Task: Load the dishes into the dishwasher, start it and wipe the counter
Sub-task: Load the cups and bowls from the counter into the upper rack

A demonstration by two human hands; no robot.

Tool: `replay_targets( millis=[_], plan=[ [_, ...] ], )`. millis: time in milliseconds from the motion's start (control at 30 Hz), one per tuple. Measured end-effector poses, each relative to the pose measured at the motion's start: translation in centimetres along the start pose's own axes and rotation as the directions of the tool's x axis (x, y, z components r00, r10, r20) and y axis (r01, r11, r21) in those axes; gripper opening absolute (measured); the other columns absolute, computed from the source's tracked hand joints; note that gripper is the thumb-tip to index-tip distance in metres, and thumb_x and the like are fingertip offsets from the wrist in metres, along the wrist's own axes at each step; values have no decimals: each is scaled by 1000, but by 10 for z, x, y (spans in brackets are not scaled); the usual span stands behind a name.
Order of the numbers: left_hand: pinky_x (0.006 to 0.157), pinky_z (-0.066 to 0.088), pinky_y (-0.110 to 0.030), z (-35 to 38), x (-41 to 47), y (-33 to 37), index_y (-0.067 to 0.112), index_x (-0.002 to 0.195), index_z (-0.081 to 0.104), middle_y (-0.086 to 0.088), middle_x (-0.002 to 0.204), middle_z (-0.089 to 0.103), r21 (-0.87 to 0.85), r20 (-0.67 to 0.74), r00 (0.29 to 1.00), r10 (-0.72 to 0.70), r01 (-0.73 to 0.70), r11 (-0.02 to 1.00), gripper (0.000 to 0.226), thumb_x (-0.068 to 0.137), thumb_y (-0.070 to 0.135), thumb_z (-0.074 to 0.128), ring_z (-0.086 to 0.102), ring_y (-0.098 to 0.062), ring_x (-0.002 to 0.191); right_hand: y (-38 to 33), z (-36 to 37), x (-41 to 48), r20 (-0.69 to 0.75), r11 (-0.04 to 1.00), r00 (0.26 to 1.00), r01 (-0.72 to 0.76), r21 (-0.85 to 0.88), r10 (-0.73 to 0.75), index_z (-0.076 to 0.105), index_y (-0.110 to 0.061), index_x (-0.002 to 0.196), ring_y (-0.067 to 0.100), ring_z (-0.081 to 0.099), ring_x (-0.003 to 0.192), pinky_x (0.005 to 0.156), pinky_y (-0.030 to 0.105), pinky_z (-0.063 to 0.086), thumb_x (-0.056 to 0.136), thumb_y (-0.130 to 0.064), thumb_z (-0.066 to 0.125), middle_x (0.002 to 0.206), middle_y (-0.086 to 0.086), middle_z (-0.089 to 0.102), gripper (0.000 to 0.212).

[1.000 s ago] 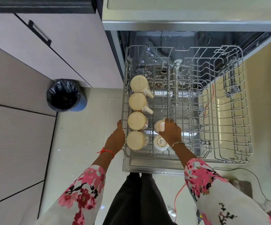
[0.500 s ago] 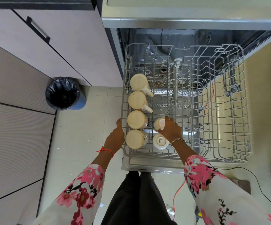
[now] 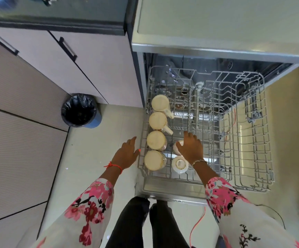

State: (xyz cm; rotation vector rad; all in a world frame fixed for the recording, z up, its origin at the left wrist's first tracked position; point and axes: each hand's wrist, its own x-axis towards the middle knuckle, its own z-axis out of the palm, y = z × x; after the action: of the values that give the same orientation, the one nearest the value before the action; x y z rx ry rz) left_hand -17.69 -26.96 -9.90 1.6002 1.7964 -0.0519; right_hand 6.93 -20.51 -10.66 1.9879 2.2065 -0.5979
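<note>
Above the rack (image 3: 260, 135), right hand (image 3: 191, 149) spreads loosely over a cup (image 3: 178, 144); left hand (image 3: 127, 153), fingers straight, hangs just beside the rack.

Lots of shiny metal and glaze in this one

The rack (image 3: 258, 158) is grey coated wire, smooth and slightly glossy, over a steel door (image 3: 170, 189) that throws bright glare right of centre. The upturned mugs (image 3: 156, 140) look like cream glazed ceramic, and the white cup (image 3: 179, 164) too. At left, the bin liner (image 3: 77, 106) is crinkly glossy black plastic. The cabinets (image 3: 95, 68) are matt laminate, the floor tiles (image 3: 95, 149) smooth with a low sheen, and the sleeves (image 3: 91, 203) soft printed cloth.
</note>
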Motion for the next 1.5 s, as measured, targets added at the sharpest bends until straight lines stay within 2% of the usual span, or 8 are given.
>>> replay_targets(
  millis=[200,433,633,800,967,1100,1233,1500],
  plan=[
    [106,33,-36,-67,-15,-32,6,144,22,-13,142,38,84,-116,991,67,-57,995,56,97,28,42,37,-27,130,-74,-39,6,-278,963,927,269,26,-251,65,1,90,33,64,64,51,35,52,73,-6,71,81,17,65,20],
    [111,23,-30,-154,-18,-110,7,140,30,-10,144,37,113,-150,977,153,-137,984,49,97,25,43,34,-24,133,-195,-54,29,-413,941,867,332,65,-278,59,-4,74,30,60,57,46,29,46,77,-10,46,70,12,59,15],
    [109,26,-30,-235,-14,-173,4,136,37,-12,139,43,129,-224,962,159,-132,983,46,96,25,45,38,-26,129,-293,-90,56,-366,942,892,321,101,-265,62,0,98,37,62,77,61,38,47,88,-5,50,100,14,60,17],
    [109,23,-29,-308,12,-193,3,135,38,-12,138,43,80,-351,915,197,-181,980,42,95,17,44,36,-24,130,-344,-133,102,-434,922,841,384,56,-323,65,-4,99,27,62,67,55,29,44,87,-5,52,97,7,64,17],
    [109,28,-30,-375,60,-195,1,131,43,-15,133,48,63,-437,869,232,-228,972,57,90,39,33,41,-26,127,-375,-185,164,-512,908,799,410,82,-315,64,-5,96,28,62,69,58,31,46,87,-7,53,92,8,63,14],
    [107,30,-29,-429,117,-179,1,129,45,-14,130,49,40,-514,817,263,-283,958,39,94,17,49,44,-26,124,-390,-225,226,-563,904,775,414,111,-286,63,-3,97,28,62,72,61,32,46,90,-10,53,89,9,62,14],
    [101,35,-28,-484,188,-147,4,124,47,-12,124,51,25,-531,787,314,-356,934,33,93,15,49,49,-26,117,-397,-266,305,-589,921,771,374,113,-241,61,-5,109,29,63,87,65,28,42,89,-16,55,110,8,61,25],
    [112,21,-32,-570,330,-97,3,138,31,-13,145,33,-7,-458,860,224,-256,967,46,96,17,43,29,-25,136,-379,-336,455,-541,967,840,174,187,-46,46,-7,128,31,49,111,77,40,47,88,-29,56,125,13,47,46]
  ],
)
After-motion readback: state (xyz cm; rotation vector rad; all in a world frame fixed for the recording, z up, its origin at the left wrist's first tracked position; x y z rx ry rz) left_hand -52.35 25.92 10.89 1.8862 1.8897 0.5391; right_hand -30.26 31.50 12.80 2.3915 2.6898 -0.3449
